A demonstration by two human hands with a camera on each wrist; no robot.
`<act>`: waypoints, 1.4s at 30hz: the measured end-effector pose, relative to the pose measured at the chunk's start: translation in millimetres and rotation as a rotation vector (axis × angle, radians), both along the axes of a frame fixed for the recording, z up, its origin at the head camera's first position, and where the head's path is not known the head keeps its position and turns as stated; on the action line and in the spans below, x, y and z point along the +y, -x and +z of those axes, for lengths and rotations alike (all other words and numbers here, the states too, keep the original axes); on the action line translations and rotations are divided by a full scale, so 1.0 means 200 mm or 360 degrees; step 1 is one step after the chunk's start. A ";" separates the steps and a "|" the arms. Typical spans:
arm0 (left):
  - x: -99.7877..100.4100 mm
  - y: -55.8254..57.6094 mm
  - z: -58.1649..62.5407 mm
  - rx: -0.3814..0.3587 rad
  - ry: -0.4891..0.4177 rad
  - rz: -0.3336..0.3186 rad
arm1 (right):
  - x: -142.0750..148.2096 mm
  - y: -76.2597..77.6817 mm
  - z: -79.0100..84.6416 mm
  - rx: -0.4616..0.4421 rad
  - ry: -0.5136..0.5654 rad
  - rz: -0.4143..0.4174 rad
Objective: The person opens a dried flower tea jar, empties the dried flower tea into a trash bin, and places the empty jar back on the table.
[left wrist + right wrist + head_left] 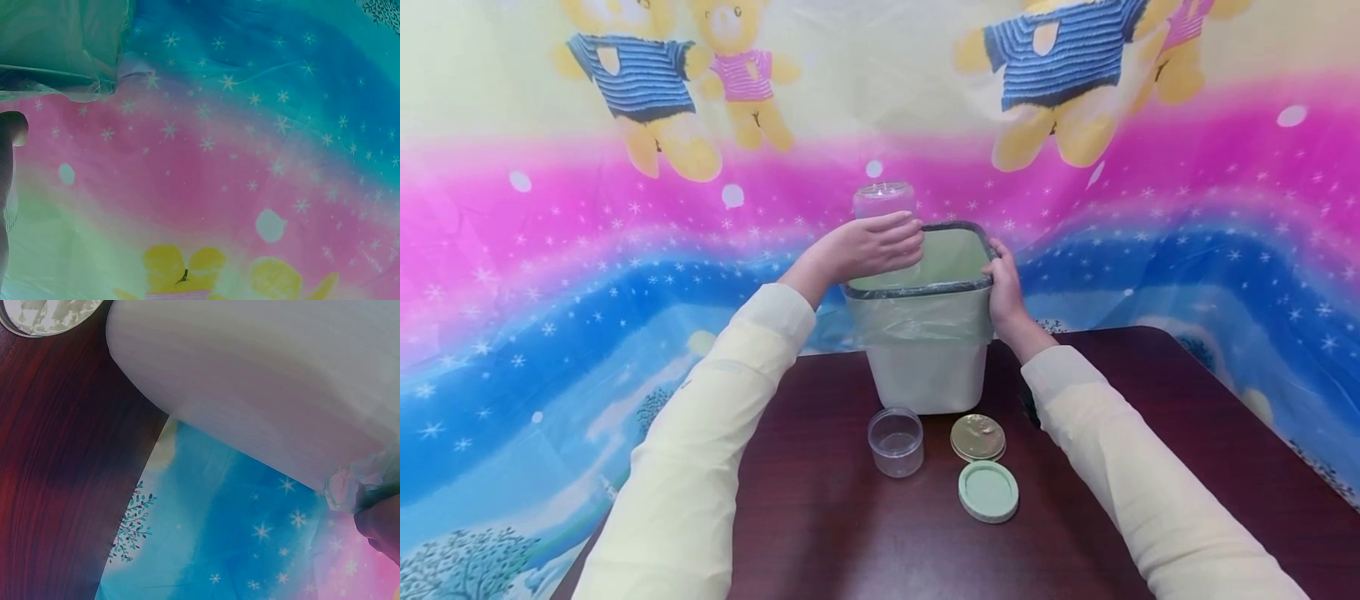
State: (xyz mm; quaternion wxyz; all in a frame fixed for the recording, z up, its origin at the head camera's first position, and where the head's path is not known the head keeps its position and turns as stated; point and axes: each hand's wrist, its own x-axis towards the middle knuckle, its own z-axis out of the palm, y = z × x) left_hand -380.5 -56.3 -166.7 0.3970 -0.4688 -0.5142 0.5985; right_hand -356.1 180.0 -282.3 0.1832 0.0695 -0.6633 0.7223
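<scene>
A pale trash bin (928, 375) with a dark rim and a clear bag liner folded over it stands on the table. Over its left side, my left hand (872, 246) holds a clear jar (883, 196), which appears upside down; the fingers hide much of it. My right hand (1009, 287) grips the bin's right rim, thumb on the near side. In the left wrist view the left hand (9, 144) shows only at the edge, below a corner of the bin (59, 37). The right wrist view has the bin's wall (250, 381) and part of the right hand (381, 525).
In front of the bin on the dark wooden table (850, 550) stand an open clear container (897, 446), a gold foil-like round lid (977, 437) and a light green lid (988, 492). A printed cloth with bears (1060, 67) hangs behind the table.
</scene>
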 end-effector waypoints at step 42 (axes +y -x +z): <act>-0.04 -0.01 -0.04 0.0027 -0.0300 -0.0054 | 0.01 0.01 0.01 -0.0011 -0.0035 0.0010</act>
